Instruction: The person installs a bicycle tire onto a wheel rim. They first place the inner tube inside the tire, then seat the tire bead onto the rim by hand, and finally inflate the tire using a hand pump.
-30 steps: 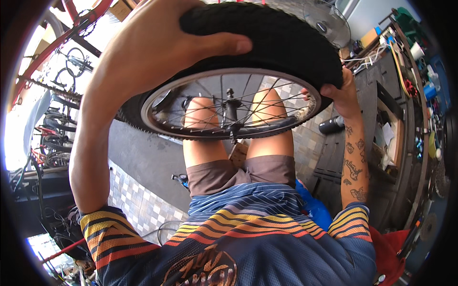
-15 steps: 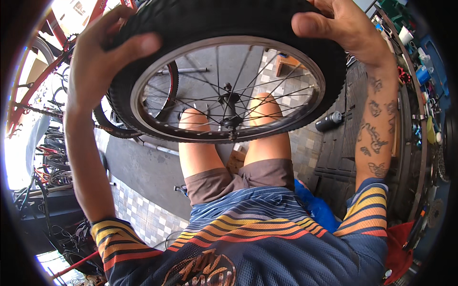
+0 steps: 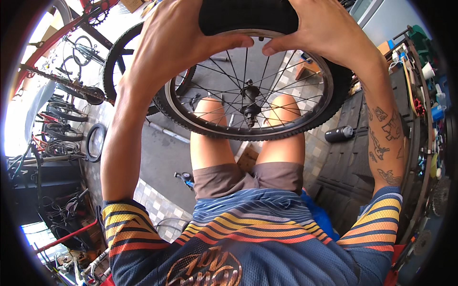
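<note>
Black tyre (image 3: 248, 18) is held by the left hand (image 3: 179, 33) and right hand (image 3: 329, 31), 2 thumbs (image 3: 231, 42) near the rim (image 3: 327, 88). Equal thumb pressure should keep it steady. It hangs over the knees (image 3: 210, 106).

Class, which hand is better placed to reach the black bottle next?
Likely the right hand: the bottle is to the right; the left hand is farther across. Both hold the tire.
</note>
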`<move>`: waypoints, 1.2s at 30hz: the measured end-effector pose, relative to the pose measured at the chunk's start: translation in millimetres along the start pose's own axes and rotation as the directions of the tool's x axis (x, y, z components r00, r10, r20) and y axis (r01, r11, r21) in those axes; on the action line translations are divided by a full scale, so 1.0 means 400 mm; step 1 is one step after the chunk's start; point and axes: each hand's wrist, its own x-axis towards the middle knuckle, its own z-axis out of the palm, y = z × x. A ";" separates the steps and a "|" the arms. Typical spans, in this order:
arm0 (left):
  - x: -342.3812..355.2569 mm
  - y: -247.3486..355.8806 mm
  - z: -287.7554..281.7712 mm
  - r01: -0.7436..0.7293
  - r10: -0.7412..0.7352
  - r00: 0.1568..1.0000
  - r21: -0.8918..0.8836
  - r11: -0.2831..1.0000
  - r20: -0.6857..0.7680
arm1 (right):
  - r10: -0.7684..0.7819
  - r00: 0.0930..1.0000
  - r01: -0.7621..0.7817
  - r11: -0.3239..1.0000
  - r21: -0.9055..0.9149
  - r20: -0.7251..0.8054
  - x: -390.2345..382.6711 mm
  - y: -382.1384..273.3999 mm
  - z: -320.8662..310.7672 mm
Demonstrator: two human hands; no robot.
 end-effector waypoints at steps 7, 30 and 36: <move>0.027 -0.004 0.045 -0.109 0.112 0.994 -0.229 0.967 0.002 | -0.131 0.985 0.139 0.988 0.064 -0.113 -0.004 0.064 0.069; 0.038 -0.010 0.148 -0.314 0.305 0.944 -0.055 0.948 -0.121 | -0.018 0.972 -0.003 0.996 -0.087 -0.233 -0.002 0.048 0.130; 0.045 -0.039 0.145 -0.324 0.312 0.942 -0.095 0.941 -0.122 | -0.150 0.888 0.082 0.982 -0.172 -0.435 -0.013 0.058 0.211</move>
